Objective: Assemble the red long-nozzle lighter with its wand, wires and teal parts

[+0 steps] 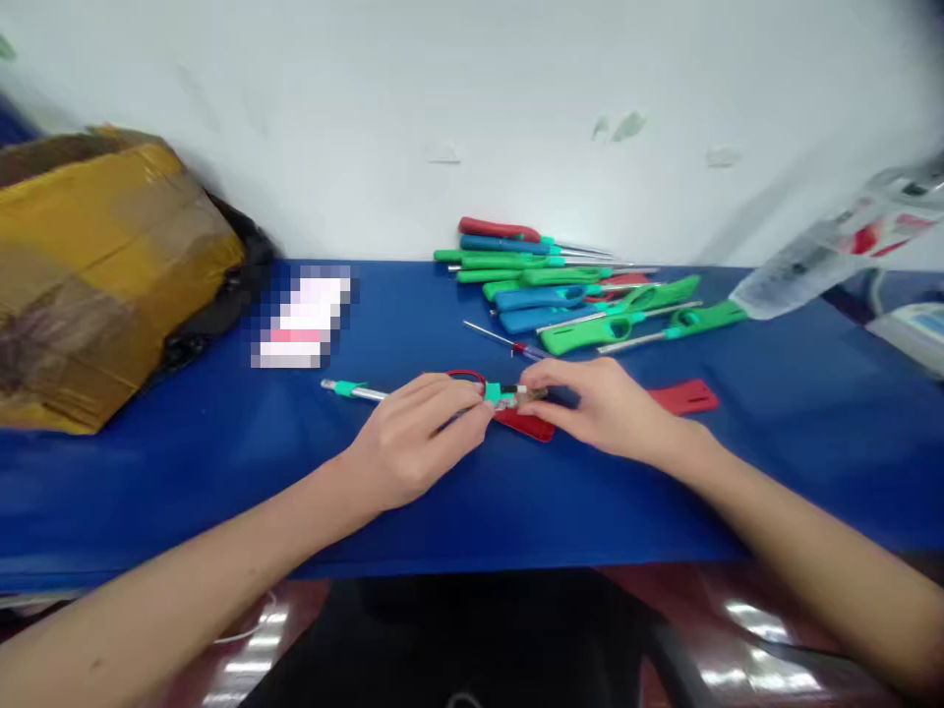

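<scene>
A white wall (354, 118) stands behind the blue table (590, 516).

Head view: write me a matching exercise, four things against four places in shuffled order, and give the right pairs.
Things:
1. Screwdriver
2. Silver tube
3. Clear plastic bottle
4. Taped cardboard box

Places:
A. At the left edge of the picture
B. Between the right hand and the utility lighters
C. Near the right edge of the picture
D. Sticking out to the left of the left hand

Pairs: 1-B, 2-D, 3-C, 4-A
</scene>
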Tool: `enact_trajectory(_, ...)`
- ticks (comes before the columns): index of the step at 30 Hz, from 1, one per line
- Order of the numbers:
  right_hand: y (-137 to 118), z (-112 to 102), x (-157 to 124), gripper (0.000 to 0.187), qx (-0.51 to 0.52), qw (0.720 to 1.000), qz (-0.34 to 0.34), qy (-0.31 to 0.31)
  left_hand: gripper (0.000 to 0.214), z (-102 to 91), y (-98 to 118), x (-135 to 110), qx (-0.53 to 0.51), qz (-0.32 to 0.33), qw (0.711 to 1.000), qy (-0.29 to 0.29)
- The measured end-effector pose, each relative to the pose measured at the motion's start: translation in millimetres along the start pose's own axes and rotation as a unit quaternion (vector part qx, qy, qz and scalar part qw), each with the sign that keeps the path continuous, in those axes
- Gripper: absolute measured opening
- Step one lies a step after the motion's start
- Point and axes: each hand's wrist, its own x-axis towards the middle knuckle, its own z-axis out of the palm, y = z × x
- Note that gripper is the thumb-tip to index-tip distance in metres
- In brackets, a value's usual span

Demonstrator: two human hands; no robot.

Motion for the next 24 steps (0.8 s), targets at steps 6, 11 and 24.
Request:
enact_trajectory(6, 1.2, -1.3, -0.4, 0.012, 0.03, 0.999, 0.005, -0.011, 0.016, -0.8, 7.3, 3.4, 0.032, -0.039, 0.998, 0.023)
enact_trajectory(11, -2.8, 0.9, 2.6, 0.011, 0.032, 0.999, 0.015, -0.033, 0.013, 1.7, 8.6, 1.5, 0.027, -0.07, 0.997, 0.033)
enact_trajectory(24, -2.1, 2.5, 3.3, 0.014, -0.014, 0.999, 0.003, -0.049, 0.011, -1.3, 8.9, 2.0, -0.018, -0.069, 0.997, 0.03)
